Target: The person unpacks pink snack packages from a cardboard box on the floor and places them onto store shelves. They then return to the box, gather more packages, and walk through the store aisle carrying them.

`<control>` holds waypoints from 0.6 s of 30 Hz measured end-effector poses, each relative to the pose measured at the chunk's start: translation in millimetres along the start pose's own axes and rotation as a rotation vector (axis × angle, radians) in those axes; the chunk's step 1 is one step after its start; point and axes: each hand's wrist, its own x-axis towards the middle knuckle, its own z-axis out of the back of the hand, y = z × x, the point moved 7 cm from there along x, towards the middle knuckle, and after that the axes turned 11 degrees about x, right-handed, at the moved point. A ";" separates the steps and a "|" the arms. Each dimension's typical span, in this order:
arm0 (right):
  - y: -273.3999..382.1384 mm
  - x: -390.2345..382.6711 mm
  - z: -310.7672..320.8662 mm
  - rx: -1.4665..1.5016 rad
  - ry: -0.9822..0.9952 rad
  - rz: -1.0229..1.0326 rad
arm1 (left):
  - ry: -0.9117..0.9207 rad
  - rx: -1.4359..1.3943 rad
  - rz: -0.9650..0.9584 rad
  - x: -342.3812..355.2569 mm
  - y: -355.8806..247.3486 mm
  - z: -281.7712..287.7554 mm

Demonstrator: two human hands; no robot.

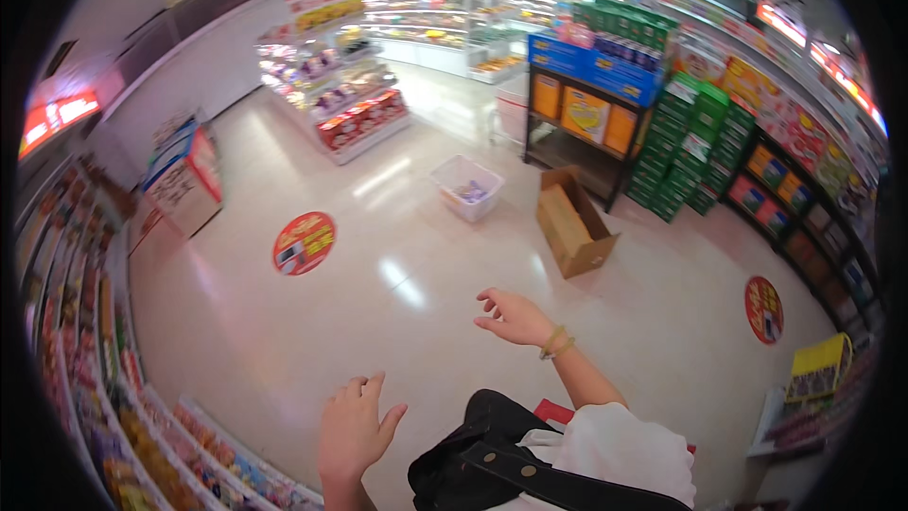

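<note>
Both of my hands are in the air over the pale tiled floor, holding nothing. My left hand [357,426] is low in the middle, its fingers apart and slightly bent. My right hand [511,320] is higher and to the right, fingers loosely curved and apart, with a yellowish band on the wrist. A black bag or apron with a strap [482,454] hangs at my body. Farther out on the floor stand an open cardboard box [586,246] and, to its left, a white plastic tub [445,189] with small purple items in it.
Snack shelves [132,426] curve along my left. A display stand [364,123] and a white chest [184,185] stand ahead and left. A black rack [591,123], stacked green cartons [672,156] and dark shelving [823,255] line the right. Round red stickers [304,243] lie on the floor.
</note>
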 end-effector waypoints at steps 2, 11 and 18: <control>-17.6 13.6 16.0 0.031 -0.035 -0.032 | 0.090 0.001 -0.058 54.6 -5.5 -18.8; -52.8 154.4 84.4 0.180 -0.154 -0.071 | 0.199 -0.166 -0.417 285.0 -22.4 -30.7; -157.2 229.2 170.2 0.142 -0.377 -0.368 | 0.209 -0.320 -0.637 496.0 -31.1 -39.8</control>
